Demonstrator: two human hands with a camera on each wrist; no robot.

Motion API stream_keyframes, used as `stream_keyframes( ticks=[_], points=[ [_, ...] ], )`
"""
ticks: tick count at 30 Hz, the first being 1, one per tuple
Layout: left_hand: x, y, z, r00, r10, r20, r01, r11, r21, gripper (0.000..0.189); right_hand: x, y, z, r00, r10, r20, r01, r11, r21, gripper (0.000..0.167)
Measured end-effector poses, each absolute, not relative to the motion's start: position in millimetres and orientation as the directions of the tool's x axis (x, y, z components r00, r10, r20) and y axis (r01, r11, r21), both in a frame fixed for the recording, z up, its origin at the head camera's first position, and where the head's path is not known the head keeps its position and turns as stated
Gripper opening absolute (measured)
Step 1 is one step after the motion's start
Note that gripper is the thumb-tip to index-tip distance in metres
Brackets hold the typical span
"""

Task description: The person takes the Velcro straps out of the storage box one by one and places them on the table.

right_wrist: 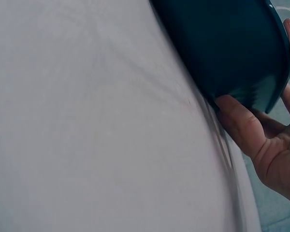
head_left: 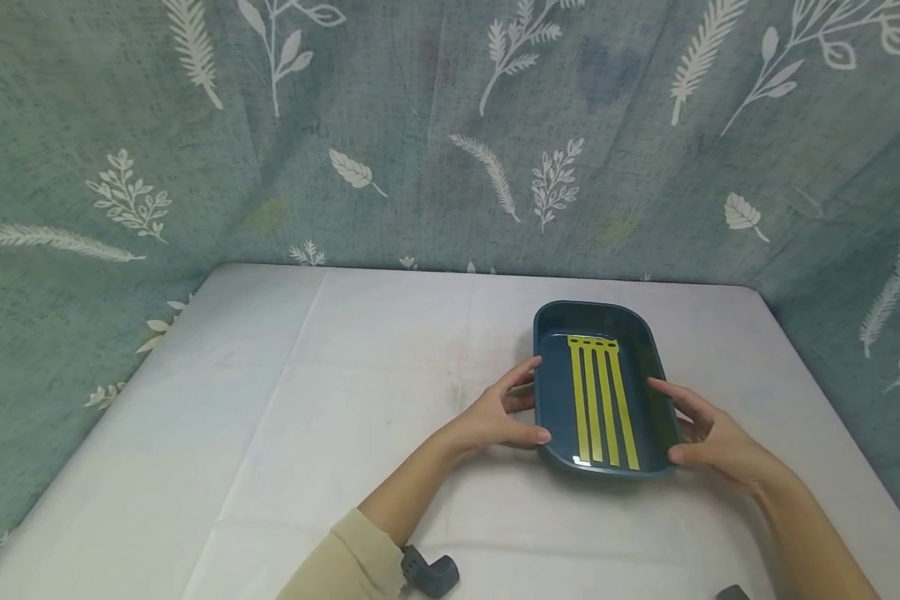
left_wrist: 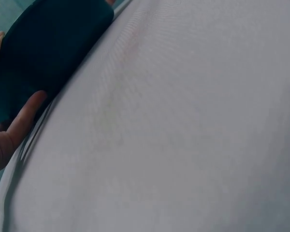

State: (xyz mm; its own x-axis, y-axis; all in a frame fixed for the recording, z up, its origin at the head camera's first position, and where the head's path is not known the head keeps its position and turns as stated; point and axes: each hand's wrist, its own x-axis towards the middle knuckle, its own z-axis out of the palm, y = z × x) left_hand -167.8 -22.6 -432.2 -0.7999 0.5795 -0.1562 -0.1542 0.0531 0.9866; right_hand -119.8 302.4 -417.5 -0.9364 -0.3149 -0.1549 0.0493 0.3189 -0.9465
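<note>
A dark blue-teal rectangular tray (head_left: 555, 392) with rounded corners is held at the right of the table. Inside it lie several long yellow-green strips (head_left: 606, 400), joined at the far end by a band with holes. My left hand (head_left: 495, 417) grips the tray's left side, thumb at the near corner and fingers spread along the wall. On the opposite side my right hand (head_left: 720, 442) holds it the same way. Both wrist views show the tray's dark outside, with the left thumb (left_wrist: 29, 113) and right thumb (right_wrist: 241, 121) against it. Whether its base touches the table cannot be told.
A white cloth covers the table (head_left: 330, 433), with creases and faint stains. Behind and beside it hangs a blue-green curtain (head_left: 420, 100) with white leaf prints. A dark wrist device (head_left: 431, 573) sits by the left sleeve (head_left: 352, 554).
</note>
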Motion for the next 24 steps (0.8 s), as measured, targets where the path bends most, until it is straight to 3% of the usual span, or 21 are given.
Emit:
stream_keyframes(
  ticks=[11, 17, 24],
  points=[
    [-166.2, -34.9, -429.7, -0.802, 0.572, -0.173, -0.188, 0.032, 0.982, 0.099, -124.6, 290.9, -417.5, -0.936, -0.306, -0.172, 0.059, 0.344, -0.937, 0.090],
    [-163.3, -44.8, -429.8, -0.800, 0.574, -0.175, -0.208, 0.008, 0.978, 0.101, -126.4, 284.3, -420.0, -0.924, -0.339, -0.179, 0.084, 0.276, -0.957, 0.091],
    [-161.6, -57.3, -426.6, -0.789, 0.588, -0.177, -0.162, 0.079, 0.984, 0.101, -126.0, 274.6, -420.4, -0.919, -0.350, -0.181, 0.092, 0.255, -0.963, 0.093]
  ],
)
